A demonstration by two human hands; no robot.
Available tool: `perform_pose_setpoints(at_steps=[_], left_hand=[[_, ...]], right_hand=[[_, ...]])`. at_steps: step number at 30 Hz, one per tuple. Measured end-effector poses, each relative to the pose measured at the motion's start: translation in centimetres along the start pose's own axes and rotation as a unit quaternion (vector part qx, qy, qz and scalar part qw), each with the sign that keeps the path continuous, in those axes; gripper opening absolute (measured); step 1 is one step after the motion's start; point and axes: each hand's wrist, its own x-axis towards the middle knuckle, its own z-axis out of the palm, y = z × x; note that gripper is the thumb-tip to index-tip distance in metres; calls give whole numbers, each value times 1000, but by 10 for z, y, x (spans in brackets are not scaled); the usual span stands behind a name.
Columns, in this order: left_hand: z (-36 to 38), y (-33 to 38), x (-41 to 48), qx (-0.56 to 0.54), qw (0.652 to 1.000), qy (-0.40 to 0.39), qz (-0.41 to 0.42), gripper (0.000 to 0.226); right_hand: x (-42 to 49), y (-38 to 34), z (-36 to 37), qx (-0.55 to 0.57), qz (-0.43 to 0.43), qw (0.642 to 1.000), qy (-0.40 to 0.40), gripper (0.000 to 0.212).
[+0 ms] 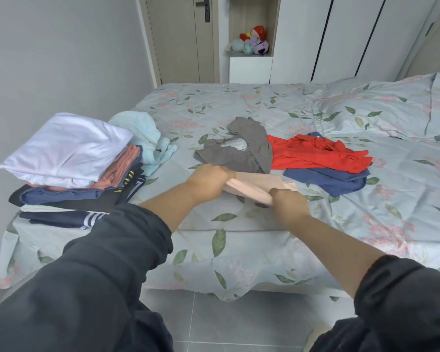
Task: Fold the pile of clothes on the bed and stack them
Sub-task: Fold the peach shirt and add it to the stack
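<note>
Between both hands (208, 180), pink garment (254, 188) gripped (ends bunched), above bed (239, 250).

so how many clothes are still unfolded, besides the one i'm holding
4: light-blue piece beside the stack, grey one past the left hand, red shirt right of it, blue one partly under it. Others may be hidden.

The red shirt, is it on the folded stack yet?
No, the red shirt lies crumpled on a blue garment, well apart from the folded stack.
</note>
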Motion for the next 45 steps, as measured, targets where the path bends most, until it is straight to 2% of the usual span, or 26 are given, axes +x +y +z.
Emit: perform_pose_setpoints(at_steps=[4, 7, 9, 15, 18, 21, 24, 26, 28, 30, 31, 33, 34, 35, 36, 38, 40, 41, 43, 45], left_hand=[[-38, -28, 7, -56, 994, 60, -79, 33], [-66, -51, 4, -124, 971, 130, -156, 37], [-86, -69, -1, -152, 959, 162, -178, 37], [-133, -127, -30, -170, 954, 155, -194, 37], [-146, -163, -43, -168, 946, 171, -220, 36], [-170, -201, -49, -150, 927, 211, -270, 33], [-210, -240, -61, -86, 898, 290, -319, 33], [-230, -265, -80, -74, 875, 349, -328, 33], [-227, -287, -107, -73, 859, 386, -328, 34], [-197, -306, -142, -34, 868, 359, -342, 36], [-173, -314, -160, 10, 885, 299, -357, 39], [-122, -321, -200, 92, 906, 100, -400, 46], [-98, -321, -217, 118, 903, 3, -413, 46], [-76, -320, -232, 125, 897, -71, -417, 46], [-57, -318, -244, 122, 894, -110, -418, 49], [-37, -316, -252, 123, 899, -84, -413, 47], [-33, -317, -240, 98, 898, 23, -428, 39], [-35, -318, -229, 46, 887, 87, -451, 38], [-44, -314, -204, -97, 833, 172, -516, 35], [-50, -315, -184, -169, 785, 168, -572, 40]], right_hand=[[26, 0, -61, -8, 8, 999, 51, 25], [41, -16, -108, 8, -3, 994, 106, 30], [48, -31, -135, 8, -18, 991, 131, 31], [71, -91, -196, 2, -34, 993, 112, 28], [86, -126, -210, 19, -51, 987, 149, 27], [107, -162, -228, 46, -69, 971, 223, 26], [132, -203, -257, 102, -90, 938, 318, 26], [144, -235, -269, 123, -119, 909, 379, 25], [147, -270, -264, 124, -160, 893, 401, 26], [141, -304, -237, 111, -211, 896, 375, 29], [137, -319, -216, 99, -240, 904, 340, 31], [125, -344, -165, 74, -295, 924, 233, 35], [119, -353, -138, 64, -319, 930, 169, 36], [115, -359, -112, 62, -342, 931, 107, 36], [111, -362, -89, 69, -363, 928, 55, 36], [110, -360, -59, 97, -384, 918, 3, 36], [113, -356, -46, 133, -380, 915, 1, 41], [115, -354, -44, 148, -377, 914, 2, 46], [115, -354, -45, 157, -373, 914, 3, 52], [114, -355, -47, 152, -362, 920, 2, 59]])
